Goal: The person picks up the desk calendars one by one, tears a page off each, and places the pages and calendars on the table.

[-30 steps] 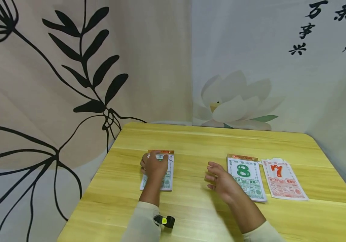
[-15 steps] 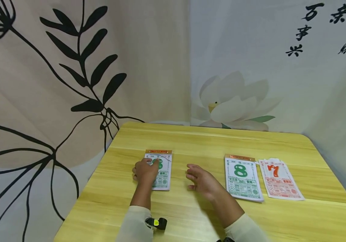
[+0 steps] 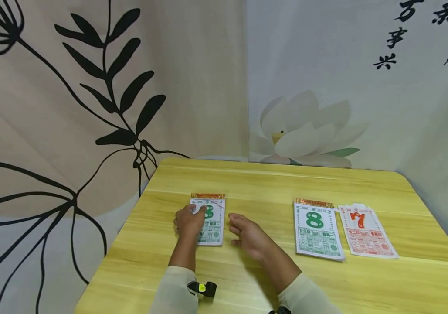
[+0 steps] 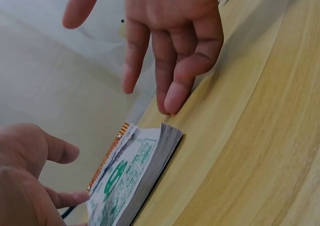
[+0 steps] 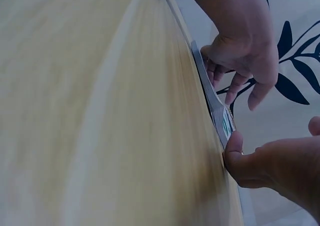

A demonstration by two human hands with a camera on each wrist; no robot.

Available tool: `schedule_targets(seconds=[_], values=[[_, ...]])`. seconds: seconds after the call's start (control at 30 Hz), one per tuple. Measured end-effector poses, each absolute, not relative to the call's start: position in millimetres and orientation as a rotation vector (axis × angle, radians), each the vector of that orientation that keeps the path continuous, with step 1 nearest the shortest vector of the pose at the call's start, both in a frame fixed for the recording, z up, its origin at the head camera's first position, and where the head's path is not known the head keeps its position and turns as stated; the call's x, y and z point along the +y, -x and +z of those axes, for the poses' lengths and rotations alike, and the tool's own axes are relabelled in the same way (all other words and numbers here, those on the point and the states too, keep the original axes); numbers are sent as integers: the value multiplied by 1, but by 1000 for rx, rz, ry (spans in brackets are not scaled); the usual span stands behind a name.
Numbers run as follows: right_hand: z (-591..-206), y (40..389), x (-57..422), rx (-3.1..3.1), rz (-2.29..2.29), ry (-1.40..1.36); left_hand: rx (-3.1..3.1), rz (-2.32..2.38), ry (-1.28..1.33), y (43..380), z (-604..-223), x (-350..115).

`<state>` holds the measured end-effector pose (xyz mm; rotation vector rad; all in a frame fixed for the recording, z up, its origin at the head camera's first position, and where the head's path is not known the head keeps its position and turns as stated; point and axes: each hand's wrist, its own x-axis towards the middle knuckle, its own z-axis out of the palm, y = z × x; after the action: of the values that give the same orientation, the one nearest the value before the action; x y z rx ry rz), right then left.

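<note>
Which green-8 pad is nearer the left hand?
The head view's leftmost pad, partly covered by the left hand; the other pad lies beside the red 7 page.

Wood-grain table (image 3: pixel 263 185); green-8 calendar pad (image 3: pixel 215 229) at left, second pad (image 3: pixel 318 224) at right, red-7 sheet (image 3: pixel 367 231) just beside it.

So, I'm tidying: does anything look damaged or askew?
Yes: the white paper sheet with a red 7, at far right, lies loose, its top edge ragged as if torn. The left white calendar pad with green 8 looks rough below its orange header.
</note>
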<state>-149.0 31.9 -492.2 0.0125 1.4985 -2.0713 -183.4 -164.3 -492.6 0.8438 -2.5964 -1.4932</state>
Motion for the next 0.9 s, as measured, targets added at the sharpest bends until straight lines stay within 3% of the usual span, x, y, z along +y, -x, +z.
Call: schedule_targets(seconds=[0.5, 0.9], values=[[-491, 156, 7, 1574, -2018, -34, -2622, -1535, -815, 184, -495, -176], [-485, 156, 0, 1470, -2172, -82, -2397, -1917, -735, 184, -490, -176]])
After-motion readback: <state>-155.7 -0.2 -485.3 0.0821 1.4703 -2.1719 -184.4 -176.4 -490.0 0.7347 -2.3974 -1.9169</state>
